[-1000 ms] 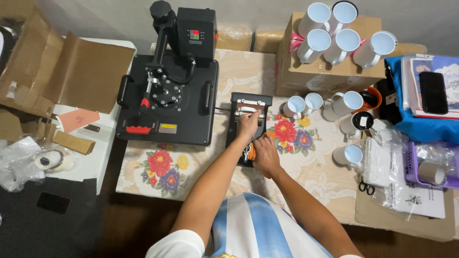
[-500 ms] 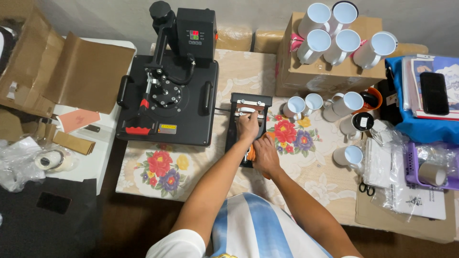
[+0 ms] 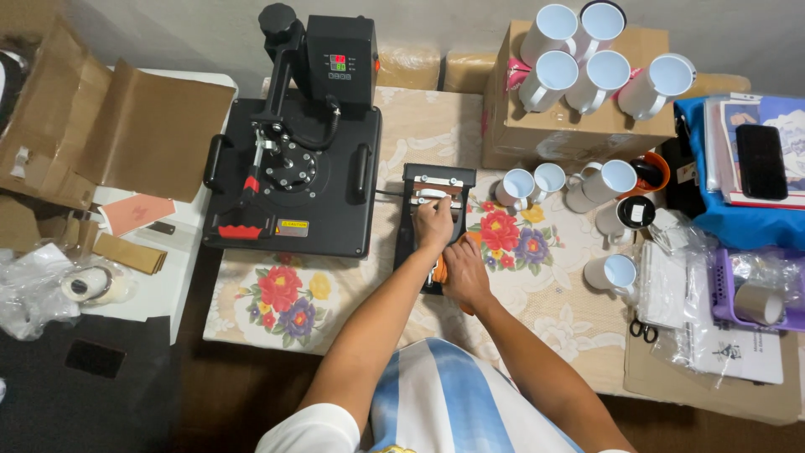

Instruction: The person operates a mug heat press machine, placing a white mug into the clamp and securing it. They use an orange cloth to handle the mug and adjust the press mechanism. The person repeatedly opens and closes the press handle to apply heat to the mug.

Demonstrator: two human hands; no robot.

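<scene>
Resting on the mug press (image 3: 436, 225), long axis running away from the person: right hand (image 3: 466, 270) curled round its orange lever at the near end, left hand (image 3: 434, 222) laid flat mid-frame. Left of the mug press, touching nothing: black flat heat press (image 3: 293, 180); right of it: white mugs (image 3: 530, 182); beyond those: cardboard box (image 3: 579, 134).

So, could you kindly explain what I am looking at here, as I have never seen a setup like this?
This is one view, from a camera worn on a person's head, looking down at their own two bare hands. The left hand rests on a small black clamp-like press on a flowered tablecloth. The right hand lies just below it, over an orange part; whether it grips that, I cannot tell. To the left stands a large black flat press. To the right are white mugs, with more on a cardboard box. Scissors lie at the right edge.
</scene>
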